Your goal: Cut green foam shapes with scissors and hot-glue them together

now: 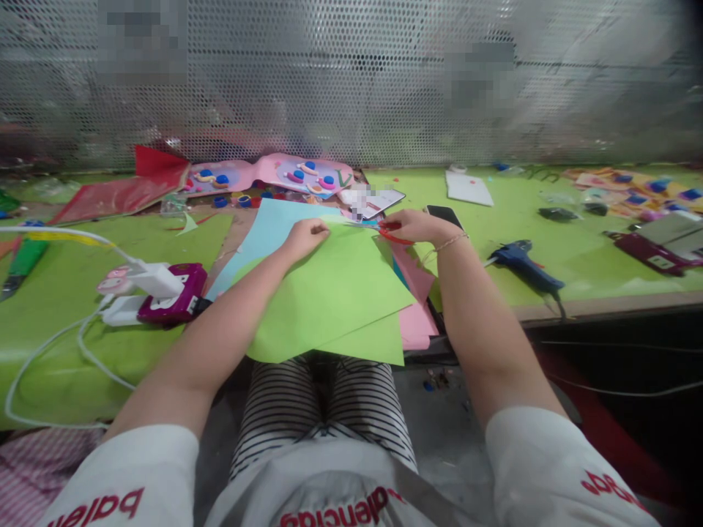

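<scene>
My right hand is closed around the red handles of a pair of scissors, whose blades point left along the far edge of a light green paper sheet. At that same far edge, my left hand is closed with fingers curled, pinching the green sheet; the fingertips are partly hidden. Another green sheet shows below the first at the front. A light blue sheet lies underneath on the left, and pink paper sticks out on the right.
A blue glue gun and a dark phone lie to the right. On the left sits a purple power socket with white plugs and cables. Pink decorated pieces lie at the back before a perforated metal panel.
</scene>
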Available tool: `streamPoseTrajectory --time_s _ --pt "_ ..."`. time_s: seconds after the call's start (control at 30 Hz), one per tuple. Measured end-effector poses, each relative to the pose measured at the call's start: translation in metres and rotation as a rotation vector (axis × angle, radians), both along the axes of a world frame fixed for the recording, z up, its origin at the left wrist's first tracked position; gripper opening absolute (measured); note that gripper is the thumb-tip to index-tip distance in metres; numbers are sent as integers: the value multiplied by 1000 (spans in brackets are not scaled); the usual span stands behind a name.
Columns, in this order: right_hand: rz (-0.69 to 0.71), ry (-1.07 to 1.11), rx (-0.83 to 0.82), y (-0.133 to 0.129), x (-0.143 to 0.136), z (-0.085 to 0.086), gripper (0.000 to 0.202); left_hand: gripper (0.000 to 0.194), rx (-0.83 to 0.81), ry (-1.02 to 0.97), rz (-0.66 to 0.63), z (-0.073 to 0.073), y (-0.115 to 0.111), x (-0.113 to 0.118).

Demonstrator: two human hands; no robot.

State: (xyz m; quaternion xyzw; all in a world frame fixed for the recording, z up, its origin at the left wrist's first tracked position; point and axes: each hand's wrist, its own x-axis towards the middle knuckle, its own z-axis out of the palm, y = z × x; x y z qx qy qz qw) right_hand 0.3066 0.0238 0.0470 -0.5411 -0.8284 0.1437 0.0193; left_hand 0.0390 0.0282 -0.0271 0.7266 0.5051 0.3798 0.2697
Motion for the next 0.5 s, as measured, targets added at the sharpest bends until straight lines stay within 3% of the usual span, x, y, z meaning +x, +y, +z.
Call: streamPoseTrajectory --time_s 0.5 --pt "29 -46 29 0 6 4 33 15 4 -23 -13 -3 1 -1"
